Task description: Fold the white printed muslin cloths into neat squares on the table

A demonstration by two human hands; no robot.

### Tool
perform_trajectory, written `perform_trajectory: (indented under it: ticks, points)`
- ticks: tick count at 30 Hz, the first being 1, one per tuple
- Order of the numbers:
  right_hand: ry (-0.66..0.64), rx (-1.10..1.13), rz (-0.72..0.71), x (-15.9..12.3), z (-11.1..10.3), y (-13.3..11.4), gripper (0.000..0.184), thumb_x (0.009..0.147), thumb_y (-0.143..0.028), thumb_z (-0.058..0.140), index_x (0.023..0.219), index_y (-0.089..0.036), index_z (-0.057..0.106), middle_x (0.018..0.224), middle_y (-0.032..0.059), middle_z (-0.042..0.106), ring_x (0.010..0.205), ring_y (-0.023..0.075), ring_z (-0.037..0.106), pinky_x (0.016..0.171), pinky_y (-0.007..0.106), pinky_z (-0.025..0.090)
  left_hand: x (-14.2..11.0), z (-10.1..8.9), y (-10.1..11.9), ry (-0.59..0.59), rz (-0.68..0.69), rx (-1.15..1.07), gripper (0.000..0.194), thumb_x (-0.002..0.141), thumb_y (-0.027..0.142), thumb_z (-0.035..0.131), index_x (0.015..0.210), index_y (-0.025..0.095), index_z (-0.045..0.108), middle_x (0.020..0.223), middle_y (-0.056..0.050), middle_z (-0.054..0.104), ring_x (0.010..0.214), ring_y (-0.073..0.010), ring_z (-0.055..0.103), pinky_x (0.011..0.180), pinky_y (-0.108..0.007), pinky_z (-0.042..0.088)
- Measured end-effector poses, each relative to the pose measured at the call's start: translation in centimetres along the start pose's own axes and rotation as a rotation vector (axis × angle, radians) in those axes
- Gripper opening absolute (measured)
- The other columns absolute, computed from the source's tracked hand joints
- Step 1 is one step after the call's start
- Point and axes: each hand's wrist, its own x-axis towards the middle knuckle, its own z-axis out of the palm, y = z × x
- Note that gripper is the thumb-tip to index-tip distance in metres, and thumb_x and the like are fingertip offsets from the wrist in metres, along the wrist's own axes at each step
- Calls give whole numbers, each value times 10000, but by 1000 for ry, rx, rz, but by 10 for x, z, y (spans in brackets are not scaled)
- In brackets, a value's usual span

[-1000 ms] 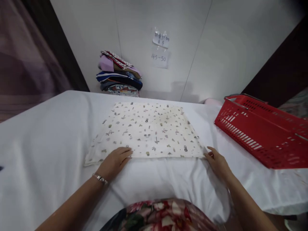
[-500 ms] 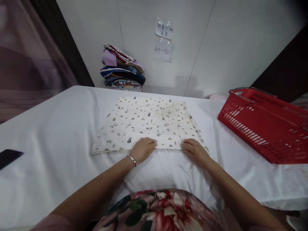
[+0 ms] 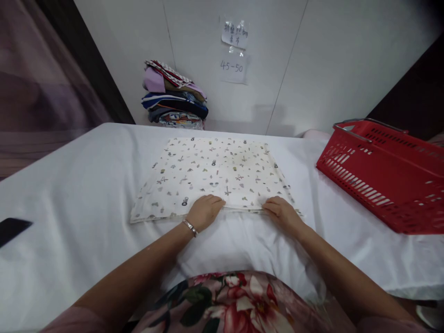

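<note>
A folded cream cloth point(image 3: 215, 173) with small printed motifs lies flat on a white-covered table point(image 3: 79, 203). My left hand point(image 3: 205, 210), with a metal bracelet at the wrist, pinches the cloth's near edge left of its right half. Farther right, my right hand point(image 3: 281, 212) grips the same edge close to the near right corner. Between the two hands the edge is slightly lifted, and the layers show as a thin gap. My thumbs are mostly hidden beneath the cloth.
A red plastic basket point(image 3: 385, 185) with metal handles stands on the right of the table. At the far edge is a stack of folded fabrics point(image 3: 175, 97). A black flat object point(image 3: 13, 229) lies at far left. Paper signs point(image 3: 233, 67) hang on the wall.
My fingers have closed on the cloth's near edge, which is now raised a little between my hands. The view has shifted slightly.
</note>
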Motion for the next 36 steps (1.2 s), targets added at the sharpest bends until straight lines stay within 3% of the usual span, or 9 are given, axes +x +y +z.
perform_trajectory:
  ticks: [4, 11, 17, 24, 31, 36]
  points:
    - [122, -78, 40, 5, 1, 3, 272, 900, -230, 393, 952, -222, 659, 909, 71, 620, 846, 196, 537, 724, 321, 435, 5, -2, -3, 30, -2, 69, 262, 878, 129, 393, 1034, 182, 596, 1014, -71, 616, 921, -190, 522, 770, -337, 406]
    - [-27, -181, -43, -5, 17, -1, 257, 888, -165, 413, 911, -225, 662, 865, 61, 621, 822, 199, 515, 690, 312, 395, -4, 9, 6, -38, 11, 115, 223, 883, 149, 406, 989, 174, 600, 900, -63, 580, 860, -198, 486, 720, -330, 395]
    - [-83, -154, -96, -10, 13, -2, 269, 879, -160, 389, 1015, -193, 619, 922, 85, 603, 854, 205, 503, 732, 322, 413, -5, 5, 9, -77, 22, 139, 222, 873, 130, 416, 1017, 170, 580, 900, -56, 568, 852, -197, 479, 718, -323, 386]
    - [-71, -149, -93, -12, 13, 0, 293, 903, -180, 350, 1033, -185, 613, 915, 89, 609, 844, 200, 508, 732, 326, 421, -8, -3, 9, -97, 47, 62, 238, 881, 244, 447, 1088, 169, 538, 953, -69, 572, 878, -203, 492, 755, -341, 394]
    - [28, -85, -5, -7, 6, -2, 268, 907, -202, 370, 1026, -192, 610, 972, 97, 608, 891, 207, 534, 744, 331, 447, -4, -1, 9, -66, 29, 77, 194, 888, 215, 428, 999, 173, 581, 926, -58, 597, 865, -192, 508, 749, -326, 391]
    - [2, -80, 3, -5, 4, -3, 262, 905, -164, 349, 994, -186, 595, 956, 94, 603, 889, 199, 539, 745, 331, 456, -1, 2, 7, -27, 43, 112, 206, 889, 188, 415, 994, 178, 592, 916, -54, 613, 847, -191, 520, 737, -321, 385]
